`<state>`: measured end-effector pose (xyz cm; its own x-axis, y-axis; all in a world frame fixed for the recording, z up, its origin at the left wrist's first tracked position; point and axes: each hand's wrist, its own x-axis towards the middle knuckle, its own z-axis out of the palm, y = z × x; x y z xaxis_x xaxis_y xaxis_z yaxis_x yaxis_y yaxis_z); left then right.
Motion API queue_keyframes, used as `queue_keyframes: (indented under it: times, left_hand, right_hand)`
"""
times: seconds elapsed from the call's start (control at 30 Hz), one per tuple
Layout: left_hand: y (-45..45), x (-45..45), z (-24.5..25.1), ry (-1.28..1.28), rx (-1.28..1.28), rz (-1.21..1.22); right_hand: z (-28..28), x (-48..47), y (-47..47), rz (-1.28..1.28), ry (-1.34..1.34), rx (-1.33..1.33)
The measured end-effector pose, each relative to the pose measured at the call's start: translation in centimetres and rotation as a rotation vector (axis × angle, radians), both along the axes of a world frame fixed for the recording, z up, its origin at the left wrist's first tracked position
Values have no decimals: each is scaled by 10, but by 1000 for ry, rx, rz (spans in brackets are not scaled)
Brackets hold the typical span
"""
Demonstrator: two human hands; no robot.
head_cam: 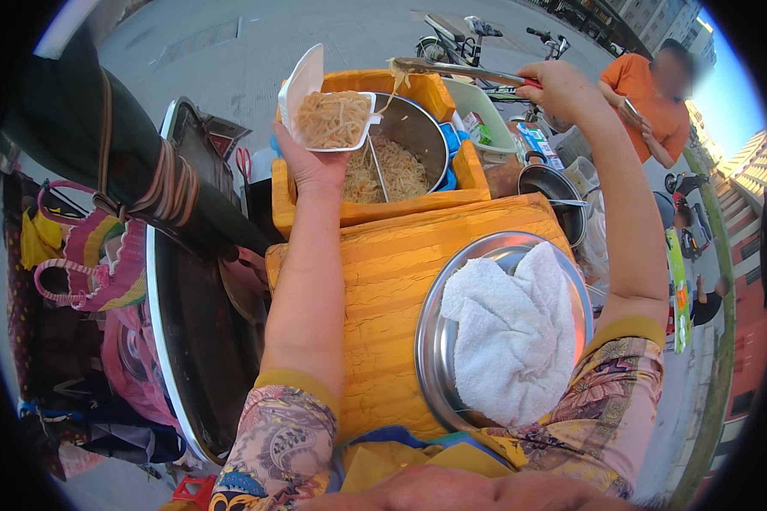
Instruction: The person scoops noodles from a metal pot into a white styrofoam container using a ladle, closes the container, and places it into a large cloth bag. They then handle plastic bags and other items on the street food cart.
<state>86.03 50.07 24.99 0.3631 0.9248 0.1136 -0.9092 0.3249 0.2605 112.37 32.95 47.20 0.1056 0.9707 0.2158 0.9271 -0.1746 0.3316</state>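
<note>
My left hand [316, 160] holds up a white foam takeaway box [302, 80] from below, its lid tipped back. Noodles [334, 120] fill the box in a heap. In my right hand [559, 89] is a pair of metal tongs [460, 69] with a red part at the grip. A few noodle strands [397, 80] hang from the tips of the tongs, right of the box lid. Below and behind the box, a large metal pot [415, 124] with a divider holds more noodles. The pot sits inside a yellow-taped box [383, 214].
A white towel [511, 332] lies on a steel tray [436, 358] atop a yellow-taped lid [377, 306]. To the right are a black-handled pan [550, 185] and a pale green bin [486, 105]. A thick strapped pole [166, 172] rises at left. A person in orange [645, 96] stands at right.
</note>
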Motion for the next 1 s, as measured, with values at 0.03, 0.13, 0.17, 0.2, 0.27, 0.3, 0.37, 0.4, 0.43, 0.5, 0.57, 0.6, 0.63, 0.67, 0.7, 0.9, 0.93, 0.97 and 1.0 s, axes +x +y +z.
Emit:
queue_keyframes:
  times: [0.03,0.13,0.17,0.2,0.27,0.3,0.37,0.4,0.43,0.5,0.57,0.6,0.63,0.67,0.7,0.9,0.93,0.97,1.0]
  left_hand:
    - [-1,1,1,32,-14,5]
    - [-4,3,1,102,-42,13]
    - [-3,2,0,111,-41,12]
    - [-2,1,-2,118,-40,9]
    - [1,1,-6,63,-26,-38]
    - [0,1,-4,36,-21,-66]
    - [-4,2,-2,55,-27,-70]
    - [-7,3,1,63,-29,-75]
    - [-9,4,3,60,-26,-76]
    - [-11,4,7,58,-19,-71]
    - [-11,2,6,25,-12,-74]
    - [-10,1,5,8,-9,-75]
    - [-12,2,7,7,0,-81]
    - [-13,2,9,6,8,-86]
    - [-14,2,9,7,14,-90]
    - [-6,-1,-3,-105,-5,-113]
    - [-7,-1,-1,-39,-1,-81]
    - [-7,-3,2,28,3,-47]
    - [-10,-1,6,91,8,-26]
  right_hand:
    - [8,1,-4,25,6,53]
    - [31,-3,-11,102,51,168]
    - [40,-11,-13,94,47,174]
    - [48,-24,-16,85,40,181]
    - [52,-28,-17,85,67,254]
    - [51,-29,-16,121,61,248]
    - [50,-35,-13,194,49,237]
    - [45,-38,-11,196,33,207]
    - [36,-41,-8,198,18,177]
    - [28,-55,-5,181,11,82]
    - [25,-70,-3,143,25,-48]
    - [27,-68,-4,137,63,-43]
    - [28,-59,-6,148,57,0]
    - [28,-45,-8,160,52,42]
    - [28,-37,-10,174,48,83]
    - [-10,-23,-13,-169,178,-151]
    - [-28,-24,-8,-218,277,-238]
    - [-50,-26,1,-266,375,-325]
    - [-74,-24,6,-239,438,-356]
